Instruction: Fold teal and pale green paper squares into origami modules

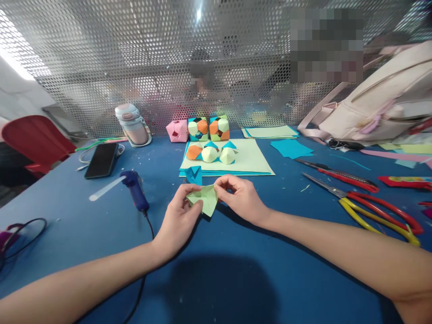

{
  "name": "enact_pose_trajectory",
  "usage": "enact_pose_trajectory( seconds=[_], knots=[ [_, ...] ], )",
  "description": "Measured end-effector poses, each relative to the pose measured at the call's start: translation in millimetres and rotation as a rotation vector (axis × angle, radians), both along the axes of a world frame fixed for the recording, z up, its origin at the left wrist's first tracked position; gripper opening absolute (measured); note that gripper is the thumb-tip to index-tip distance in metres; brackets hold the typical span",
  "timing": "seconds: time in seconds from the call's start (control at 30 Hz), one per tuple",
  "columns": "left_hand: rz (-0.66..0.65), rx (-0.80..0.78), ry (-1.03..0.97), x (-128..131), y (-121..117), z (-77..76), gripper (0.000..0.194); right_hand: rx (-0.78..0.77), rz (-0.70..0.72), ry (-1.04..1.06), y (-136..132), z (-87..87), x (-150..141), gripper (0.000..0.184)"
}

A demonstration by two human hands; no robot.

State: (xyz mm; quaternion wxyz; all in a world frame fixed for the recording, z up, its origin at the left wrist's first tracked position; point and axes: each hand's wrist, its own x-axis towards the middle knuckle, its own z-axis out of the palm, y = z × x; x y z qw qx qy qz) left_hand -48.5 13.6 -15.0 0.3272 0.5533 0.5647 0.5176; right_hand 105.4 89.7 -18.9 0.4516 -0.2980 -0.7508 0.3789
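A small piece of folded light green paper (208,200) is held above the blue table between both hands. My left hand (180,218) pinches its left side, thumb in front. At the upper right corner, my right hand (241,198) grips it between thumb and fingertips. Just behind the paper lies a folded blue paper piece (193,174). Farther back, domed paper units in orange, pale green and blue (209,154) rest on a stack of pale green and blue sheets (251,157).
Left stand a hot glue gun (135,191) with its cord, a phone (101,160) and a bottle (133,125). Paper balls (198,129) line the mesh partition (151,67). Right lie blue sheets (292,148), a box cutter (340,175), scissors (367,204) and a backpack (381,99).
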Motion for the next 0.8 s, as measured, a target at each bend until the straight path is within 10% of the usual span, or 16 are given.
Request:
enact_pose_trajectory(
  seconds=[0.8],
  knots=[
    [0.023,0.082,0.19,3.5,0.6,8.6,0.01,-0.162,0.255,0.008,-5.0,7.4,-0.6,0.012]
  ],
)
